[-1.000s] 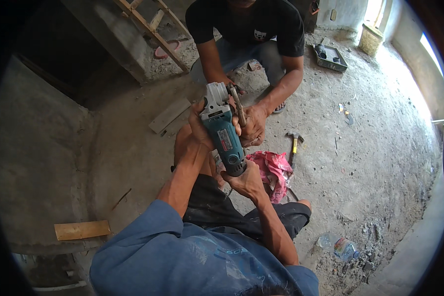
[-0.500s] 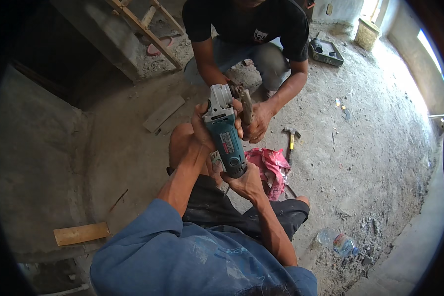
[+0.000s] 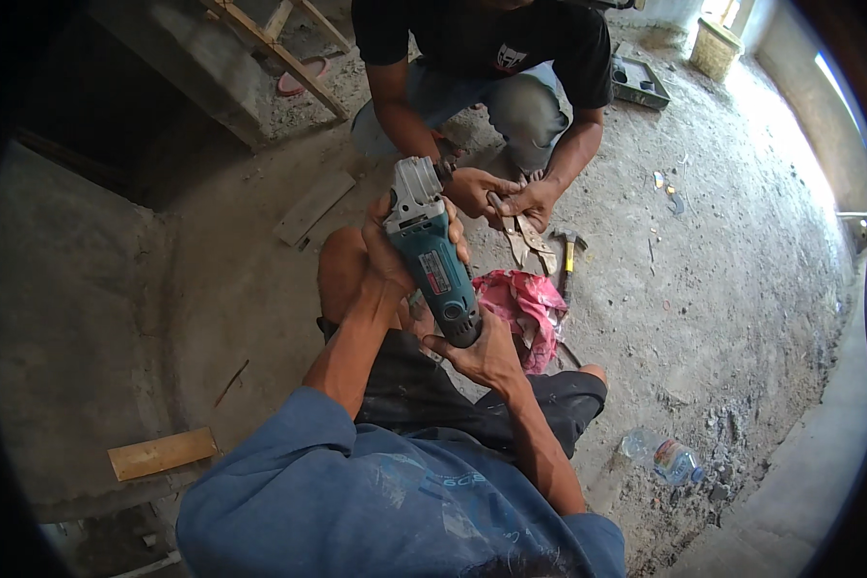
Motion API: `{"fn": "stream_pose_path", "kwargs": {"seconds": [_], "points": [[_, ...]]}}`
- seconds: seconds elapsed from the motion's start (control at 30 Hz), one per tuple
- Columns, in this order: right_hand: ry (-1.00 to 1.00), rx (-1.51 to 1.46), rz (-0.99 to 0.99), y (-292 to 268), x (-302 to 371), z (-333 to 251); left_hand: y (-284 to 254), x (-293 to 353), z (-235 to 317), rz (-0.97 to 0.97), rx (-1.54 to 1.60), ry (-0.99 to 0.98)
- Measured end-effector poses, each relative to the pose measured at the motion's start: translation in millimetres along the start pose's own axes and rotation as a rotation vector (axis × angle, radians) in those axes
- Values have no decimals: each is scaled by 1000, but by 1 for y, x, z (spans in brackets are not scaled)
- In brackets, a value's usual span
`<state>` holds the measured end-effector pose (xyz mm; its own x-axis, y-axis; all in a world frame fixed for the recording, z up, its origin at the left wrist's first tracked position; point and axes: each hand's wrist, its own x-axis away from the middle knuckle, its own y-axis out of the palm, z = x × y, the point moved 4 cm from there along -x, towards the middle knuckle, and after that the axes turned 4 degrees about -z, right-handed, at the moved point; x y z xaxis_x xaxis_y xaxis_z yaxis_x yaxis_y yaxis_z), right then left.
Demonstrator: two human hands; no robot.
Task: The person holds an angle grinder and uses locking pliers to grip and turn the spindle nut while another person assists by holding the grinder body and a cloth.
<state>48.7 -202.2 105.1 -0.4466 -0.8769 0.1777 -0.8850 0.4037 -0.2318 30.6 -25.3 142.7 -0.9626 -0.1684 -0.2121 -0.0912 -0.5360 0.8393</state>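
A teal angle grinder (image 3: 433, 255) with a silver gear head is held up in front of me, head end away from me. Around its body just behind the head, my left hand (image 3: 383, 252) is closed. My right hand (image 3: 489, 354) grips the dark rear end. No disc shows on the spindle (image 3: 444, 170), which faces right. Just right of the grinder, a crouching person's hands (image 3: 528, 197) hold a worn, pliers-like tool (image 3: 530, 241) with two flat legs, apart from the spindle.
On the floor to the right lie a hammer (image 3: 568, 270), a crumpled pink bag (image 3: 522, 303) and a plastic bottle (image 3: 677, 460). A board (image 3: 315, 207) lies to the left, below a wooden ladder (image 3: 279, 56). A black tray (image 3: 639, 85) and a bucket (image 3: 715, 50) stand farther back.
The other person's tool has come away from the grinder's spindle and moved right and down, now in both hands. The grinder has shifted slightly left in my grip.
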Motion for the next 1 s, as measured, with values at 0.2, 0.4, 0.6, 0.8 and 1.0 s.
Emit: {"fn": "stream_pose_path", "kwargs": {"seconds": [0.2, 0.4, 0.6, 0.8, 1.0], "points": [[-61, -61, 17, 2, 10, -2, 8, 3, 1, 20, 54, -60], [-2, -42, 33, -2, 19, -12, 10, 12, -2, 28, 69, -83], [-81, -49, 17, -5, 29, -26, 22, 16, 1, 16, 70, -83], [-82, -106, -132, -5, 40, -27, 30, 28, 0, 15, 131, -70], [-93, -199, -82, 4, 50, -33, 40, 33, 6, 39, 13, -65]]}}
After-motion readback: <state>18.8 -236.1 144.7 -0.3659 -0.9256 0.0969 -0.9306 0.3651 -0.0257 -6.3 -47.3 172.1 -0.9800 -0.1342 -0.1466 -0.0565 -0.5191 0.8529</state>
